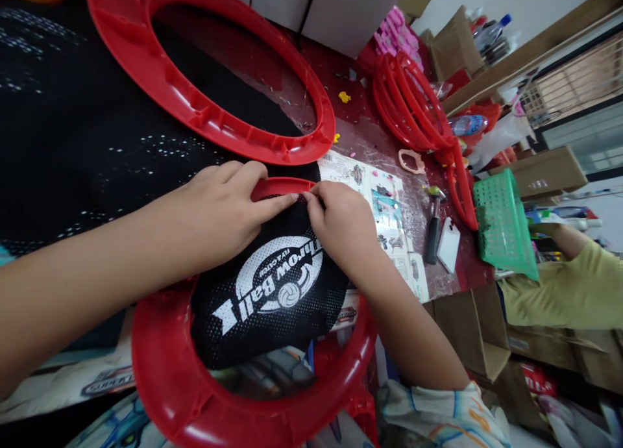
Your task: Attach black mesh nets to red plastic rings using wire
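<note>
A black mesh cloth (296,318) with white "Throw Ball" print lies inside a red plastic ring (160,370) near my body. My left hand (226,204) curls over the ring's far rim, its thumb stretched along the mesh edge. Pinched fingers of my right hand (343,221) grip the same edge at the rim, close to the left thumb tip. The mesh hangs loose from the near part of the ring. Just beyond my hands lies a second red ring (195,113), ribbed side up, over more black mesh (73,136).
Stacked red rings (409,104), a hammer (432,230), a white phone (448,245) and a green basket (506,221) sit to the right. Printed card (413,266) lies under the work. Cardboard boxes (470,331) and another person's sleeve (564,289) are farther right.
</note>
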The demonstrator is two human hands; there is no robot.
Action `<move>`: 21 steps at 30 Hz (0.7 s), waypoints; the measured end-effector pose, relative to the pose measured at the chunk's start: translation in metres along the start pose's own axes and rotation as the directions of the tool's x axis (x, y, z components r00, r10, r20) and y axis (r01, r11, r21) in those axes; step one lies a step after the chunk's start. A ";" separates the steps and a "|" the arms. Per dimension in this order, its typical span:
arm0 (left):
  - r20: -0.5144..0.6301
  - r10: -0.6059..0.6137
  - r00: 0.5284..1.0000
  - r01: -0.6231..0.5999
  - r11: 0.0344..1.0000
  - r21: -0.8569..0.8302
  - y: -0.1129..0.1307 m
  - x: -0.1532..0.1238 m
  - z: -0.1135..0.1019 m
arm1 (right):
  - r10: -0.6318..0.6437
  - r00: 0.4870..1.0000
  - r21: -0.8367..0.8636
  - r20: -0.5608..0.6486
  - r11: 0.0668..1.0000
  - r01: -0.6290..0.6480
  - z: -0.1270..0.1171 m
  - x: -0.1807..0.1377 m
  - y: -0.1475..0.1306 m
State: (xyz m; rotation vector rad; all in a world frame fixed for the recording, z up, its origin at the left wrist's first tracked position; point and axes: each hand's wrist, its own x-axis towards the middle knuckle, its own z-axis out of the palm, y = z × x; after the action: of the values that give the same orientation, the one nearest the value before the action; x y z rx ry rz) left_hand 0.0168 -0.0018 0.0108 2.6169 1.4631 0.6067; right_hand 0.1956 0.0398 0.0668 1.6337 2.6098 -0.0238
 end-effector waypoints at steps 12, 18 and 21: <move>0.119 -0.061 0.991 0.052 0.996 0.075 0.011 0.008 -0.016 | -0.006 1.000 -0.106 -0.014 0.994 0.004 0.007 -0.004 -0.003; 0.091 -0.067 0.994 0.053 0.989 0.141 0.011 0.013 -0.008 | -0.058 0.998 -0.223 0.004 0.973 0.057 0.010 -0.015 -0.005; 0.101 -0.062 0.993 0.046 0.987 0.152 0.009 0.015 -0.002 | -0.025 0.999 -0.187 0.044 0.982 0.033 0.006 -0.011 -0.006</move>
State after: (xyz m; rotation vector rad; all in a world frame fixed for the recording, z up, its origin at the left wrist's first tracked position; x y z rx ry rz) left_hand 0.0300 0.0053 0.0197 2.6620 1.5990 0.3609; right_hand 0.1948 0.0269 0.0612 1.5160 2.5172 0.1791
